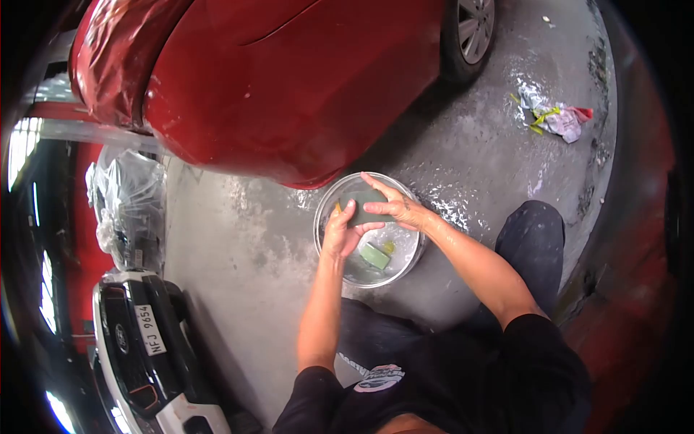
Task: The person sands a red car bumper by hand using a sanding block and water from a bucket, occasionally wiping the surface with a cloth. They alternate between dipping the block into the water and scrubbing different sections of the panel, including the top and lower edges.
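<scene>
Over a clear round basin [416, 262] on the floor, both my hands hold a dark grey-green sheet [373, 208] that looks like wet sandpaper. My left hand [338, 233] is closed on its left edge, thumb on top. My right hand [396, 207] grips the right side, with thumb and forefinger stretched over it. Inside the basin lie a pale green block [374, 256] and a small yellowish piece [389, 247] whose kind I cannot make out. Part of the sheet is hidden behind my fingers.
A red car [289, 87] stands just beyond the basin, its wheel [473, 32] at upper right. Crumpled plastic and cloth [560, 119] lie on the wet concrete floor [238, 239]. At left are a white-and-black vehicle [130, 340] and a plastic-covered object [130, 192].
</scene>
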The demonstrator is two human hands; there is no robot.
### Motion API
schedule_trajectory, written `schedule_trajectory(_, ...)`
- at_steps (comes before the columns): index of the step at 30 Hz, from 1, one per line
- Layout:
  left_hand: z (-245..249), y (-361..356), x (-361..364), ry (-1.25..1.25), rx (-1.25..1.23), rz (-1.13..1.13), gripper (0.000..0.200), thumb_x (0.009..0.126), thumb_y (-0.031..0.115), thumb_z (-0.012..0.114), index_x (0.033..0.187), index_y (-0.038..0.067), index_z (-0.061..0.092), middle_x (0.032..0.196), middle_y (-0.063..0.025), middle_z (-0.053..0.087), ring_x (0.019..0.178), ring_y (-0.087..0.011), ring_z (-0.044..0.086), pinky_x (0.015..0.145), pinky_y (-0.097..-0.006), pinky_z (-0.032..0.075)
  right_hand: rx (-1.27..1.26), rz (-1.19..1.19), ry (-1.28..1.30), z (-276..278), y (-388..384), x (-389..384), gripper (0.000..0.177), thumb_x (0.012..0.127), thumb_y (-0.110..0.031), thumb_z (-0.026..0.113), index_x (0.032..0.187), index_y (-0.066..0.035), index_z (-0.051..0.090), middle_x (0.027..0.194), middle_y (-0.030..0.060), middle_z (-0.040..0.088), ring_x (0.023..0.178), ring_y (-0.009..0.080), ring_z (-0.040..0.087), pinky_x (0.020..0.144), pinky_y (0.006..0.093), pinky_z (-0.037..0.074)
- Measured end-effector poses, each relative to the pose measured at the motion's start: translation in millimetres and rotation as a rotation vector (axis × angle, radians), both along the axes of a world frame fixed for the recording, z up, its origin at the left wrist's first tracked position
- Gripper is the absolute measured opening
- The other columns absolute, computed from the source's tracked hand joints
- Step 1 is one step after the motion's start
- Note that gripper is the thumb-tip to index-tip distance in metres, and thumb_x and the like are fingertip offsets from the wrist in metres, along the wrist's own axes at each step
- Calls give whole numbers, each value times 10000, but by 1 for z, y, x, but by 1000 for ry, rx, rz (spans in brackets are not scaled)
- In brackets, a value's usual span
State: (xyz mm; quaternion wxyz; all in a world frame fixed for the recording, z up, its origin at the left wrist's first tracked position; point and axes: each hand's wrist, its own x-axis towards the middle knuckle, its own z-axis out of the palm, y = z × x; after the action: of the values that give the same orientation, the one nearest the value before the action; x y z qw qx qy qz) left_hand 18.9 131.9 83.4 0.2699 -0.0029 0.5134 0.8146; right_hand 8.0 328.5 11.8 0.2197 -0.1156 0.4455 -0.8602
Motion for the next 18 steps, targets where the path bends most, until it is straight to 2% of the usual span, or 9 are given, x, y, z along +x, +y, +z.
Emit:
schedule_trajectory(3,-19,11,6,-55,91,137,486,1108,341,611,1452,3,553,1346,-181,692,1178,-316,728,890,-496,685,-293,43,-133,-4,-1,9,840,1033,-275,725,1718,-89,275,1643,120,493,1514,253,458,1260,402,331)
schedule_trajectory(5,-22,14,11,-78,21,166,491,1112,335,602,1458,-7,545,1335,-184,692,1144,-301,739,862,-469,692,-290,10,-147,-13,-8,17,753,1033,-279,709,1670,-64,371,1639,123,495,1544,248,409,1275,398,300)
schedule_trajectory(7,-16,15,10,30,-360,180,500,1103,327,621,1485,14,537,1293,-147,712,1087,-266,745,878,-487,684,-272,-35,-136,-21,-4,7,677,1033,-283,693,1622,-38,467,1636,127,496,1575,243,360,1290,393,270)
schedule_trajectory(9,-24,-13,7,261,-663,246,573,1076,292,679,1542,15,495,1265,-151,735,1040,-216,748,827,-390,649,-384,-276,-152,-30,14,-17,532,1046,-197,618,1542,-12,564,1611,117,532,1523,221,440,1276,390,305)
schedule_trajectory(11,-32,-65,1,626,-1187,346,602,1071,228,657,1579,-12,443,1332,-225,704,1154,-340,708,1002,-433,565,-153,-628,68,21,61,-59,549,1055,-170,552,1562,37,516,1628,148,527,1508,256,482,1288,387,301)
schedule_trajectory(12,-31,-83,2,811,-1480,377,596,1071,180,641,1586,-29,426,1364,-258,680,1231,-394,671,1096,-460,510,-17,-786,250,41,86,-91,593,1078,-210,528,1604,51,447,1678,176,463,1566,275,414,1302,384,280)
schedule_trajectory(15,-62,-116,9,859,-1670,316,608,1044,134,645,1587,-35,430,1407,-306,650,1340,-441,598,1171,-480,431,284,-1188,570,154,132,-160,680,1109,-324,522,1613,106,370,1657,305,426,1603,365,343,1309,392,270)
schedule_trajectory(16,-96,-132,12,814,-1547,262,623,1027,113,655,1589,-32,429,1379,-315,668,1314,-437,633,1127,-484,473,467,-1285,618,182,127,-180,680,1103,-315,525,1613,106,366,1663,317,403,1603,410,321,1311,447,262)
schedule_trajectory(18,-76,-111,16,619,-1503,255,622,1020,107,658,1584,-30,433,1360,-321,676,1285,-443,654,1099,-492,492,809,-1506,649,213,70,-205,698,1075,-284,565,1620,95,348,1686,338,328,1598,501,263,1307,563,238)
